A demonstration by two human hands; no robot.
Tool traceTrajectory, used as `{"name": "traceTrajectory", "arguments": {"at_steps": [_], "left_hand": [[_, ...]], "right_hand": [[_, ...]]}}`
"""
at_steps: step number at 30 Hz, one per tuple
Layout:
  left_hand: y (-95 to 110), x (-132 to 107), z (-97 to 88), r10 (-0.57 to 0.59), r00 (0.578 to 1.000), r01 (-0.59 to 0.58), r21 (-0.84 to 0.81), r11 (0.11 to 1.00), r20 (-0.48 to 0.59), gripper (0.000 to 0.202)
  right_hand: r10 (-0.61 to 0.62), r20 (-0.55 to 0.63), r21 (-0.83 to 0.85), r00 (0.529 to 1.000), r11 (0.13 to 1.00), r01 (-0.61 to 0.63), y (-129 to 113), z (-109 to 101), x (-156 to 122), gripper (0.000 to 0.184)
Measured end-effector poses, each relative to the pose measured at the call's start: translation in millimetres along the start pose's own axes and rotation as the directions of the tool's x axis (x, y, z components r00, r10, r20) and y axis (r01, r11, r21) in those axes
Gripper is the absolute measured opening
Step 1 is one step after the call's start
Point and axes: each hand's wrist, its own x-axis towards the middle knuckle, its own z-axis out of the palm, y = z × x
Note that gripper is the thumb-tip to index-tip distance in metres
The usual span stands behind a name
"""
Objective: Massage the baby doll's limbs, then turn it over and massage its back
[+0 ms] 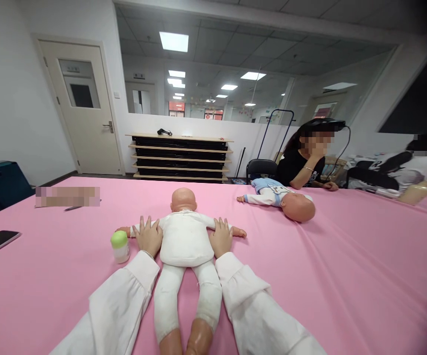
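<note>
Flat and open, our left hand [147, 237] and right hand [221, 237] rest against either side of the baby doll [186, 239], clasping nothing, so it lies unlifted on the pink table [346, 276], with a green-capped bottle [120, 246] just beside the doll.

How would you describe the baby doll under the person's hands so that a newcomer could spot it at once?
On the pink table, a baby doll in a white suit lies lengthwise, legs toward the camera. The left hand and right hand lie flat on its arms, and a green-capped bottle stands beside it. The other doll, farther back, wears blue and lies crosswise.
</note>
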Motion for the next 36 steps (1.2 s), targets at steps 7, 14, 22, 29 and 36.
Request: {"name": "traceTrajectory", "arguments": {"at_steps": [7, 14, 22, 29, 36], "left_hand": [[-2.9, -1.7, 3.7, -0.149, 0.983, 0.149, -0.003, 0.989, -0.108, 0.05], [3.3, -18.7, -11.2, 0.273, 0.866, -0.438, -0.37, 0.82, -0.419, 0.046], [18.8, -69.7, -44.3, 0.785, 0.613, -0.735, -0.429, 0.526, -0.087, 0.049], [15.1, -67.7, -39.4, 0.773, 0.634, -0.685, -0.475, 0.552, -0.018, 0.045], [10.6, -72.3, -27.7, 0.532, 0.845, -0.498, -0.445, 0.745, -0.054, 0.037]], "right_hand": [[0.198, -0.097, -0.069, 0.975, 0.976, -0.205, 0.9, -8.0, -6.7, 0.059], [0.095, -0.133, 0.309, 0.987, 0.95, -0.05, 0.2, -10.0, -2.1, 0.05], [-0.766, 0.082, 0.453, 0.637, 0.598, 0.661, -24.4, -53.9, -52.3, 0.047], [-0.685, 0.154, 0.376, 0.712, 0.707, 0.599, -30.8, -62.3, -67.5, 0.043], [-0.355, 0.017, 0.333, 0.935, 0.884, 0.329, -14.0, -29.7, -70.5, 0.041]]}}
